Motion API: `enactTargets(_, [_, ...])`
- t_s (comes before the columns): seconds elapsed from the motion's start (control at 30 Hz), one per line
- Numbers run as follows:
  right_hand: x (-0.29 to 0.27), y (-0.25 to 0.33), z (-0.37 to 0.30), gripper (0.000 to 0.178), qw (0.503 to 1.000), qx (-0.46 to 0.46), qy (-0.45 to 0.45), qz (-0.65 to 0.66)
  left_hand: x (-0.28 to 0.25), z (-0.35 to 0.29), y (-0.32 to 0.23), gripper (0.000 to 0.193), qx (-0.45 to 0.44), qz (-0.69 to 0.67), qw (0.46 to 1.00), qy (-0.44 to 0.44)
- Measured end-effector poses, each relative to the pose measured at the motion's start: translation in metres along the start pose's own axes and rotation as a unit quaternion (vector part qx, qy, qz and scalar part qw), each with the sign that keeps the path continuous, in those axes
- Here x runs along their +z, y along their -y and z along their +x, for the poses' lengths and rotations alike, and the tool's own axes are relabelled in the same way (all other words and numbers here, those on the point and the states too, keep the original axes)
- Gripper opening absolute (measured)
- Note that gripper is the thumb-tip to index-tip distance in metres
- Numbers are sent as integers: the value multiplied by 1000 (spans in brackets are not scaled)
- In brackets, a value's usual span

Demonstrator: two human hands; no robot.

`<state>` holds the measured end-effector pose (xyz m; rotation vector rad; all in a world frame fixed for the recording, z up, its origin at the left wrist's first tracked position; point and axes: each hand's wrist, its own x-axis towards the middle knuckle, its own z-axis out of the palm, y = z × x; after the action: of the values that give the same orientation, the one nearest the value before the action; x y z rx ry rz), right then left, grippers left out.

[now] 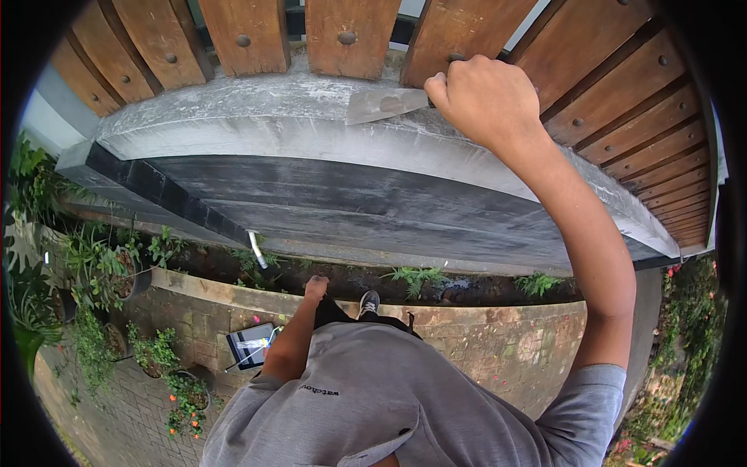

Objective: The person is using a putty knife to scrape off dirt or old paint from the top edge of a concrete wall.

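My right hand (492, 97) is raised at the upper right, its fingers closed around the handle of a putty knife (389, 104). The grip mostly hides the handle. The wide, flat metal blade points left, over the top face of a weathered grey concrete ledge (296, 101). Whether the blade touches the ledge I cannot tell. Low at my left side hangs my left hand (317, 286), curled into a loose fist with nothing showing in it. It is well below the ledge, near the planting strip.
Brown wooden slats (348, 39) with round bolt heads stand behind the ledge. Below runs a dark wall (358, 194), then a planting strip (299, 272) with a low curb (210, 292) and white pipe (257, 251). A dark tray (250, 346) and potted plants (187, 389) sit on the paving.
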<state>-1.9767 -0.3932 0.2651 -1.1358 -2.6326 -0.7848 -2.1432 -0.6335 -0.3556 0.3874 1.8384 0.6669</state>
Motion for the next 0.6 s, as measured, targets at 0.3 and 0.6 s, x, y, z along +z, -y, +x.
enactTargets(0.3, [-5, 55, 30, 44, 999, 28, 46, 3, -68, -12, 19, 32, -86, -39, 995, 22])
enactTargets(0.6, [-5, 72, 31, 44, 999, 37, 27, 20, -138, 0, 43, 42, -74, -11, 997, -15])
